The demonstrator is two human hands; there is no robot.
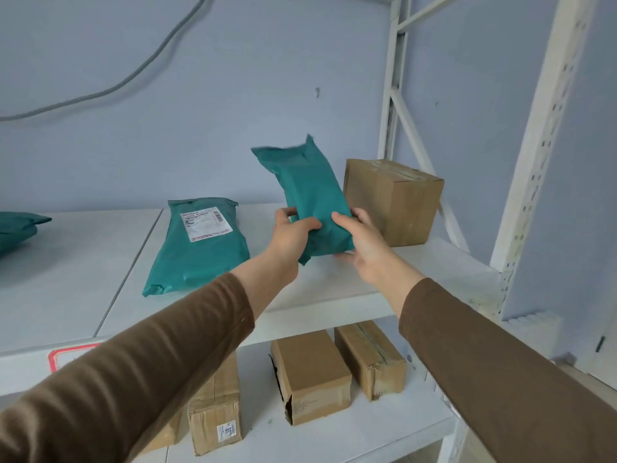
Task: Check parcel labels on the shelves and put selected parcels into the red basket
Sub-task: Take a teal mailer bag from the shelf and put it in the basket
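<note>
A teal plastic mailer parcel [307, 192] is held tilted above the white upper shelf [384, 279], its plain side toward me with no label showing. My left hand [292, 235] grips its lower left edge and my right hand [364, 248] grips its lower right edge. A second teal mailer [200, 248] lies flat on the shelf to the left, with a white printed label facing up. A third teal mailer [16, 228] lies at the far left edge. The red basket is not in view.
A brown cardboard box [394, 202] stands on the upper shelf right behind the held parcel. Several cardboard boxes [310, 372] lie on the lower shelf. White perforated shelf posts [541, 155] rise at the right. A red-bordered tag [66, 357] sticks to the shelf's front edge.
</note>
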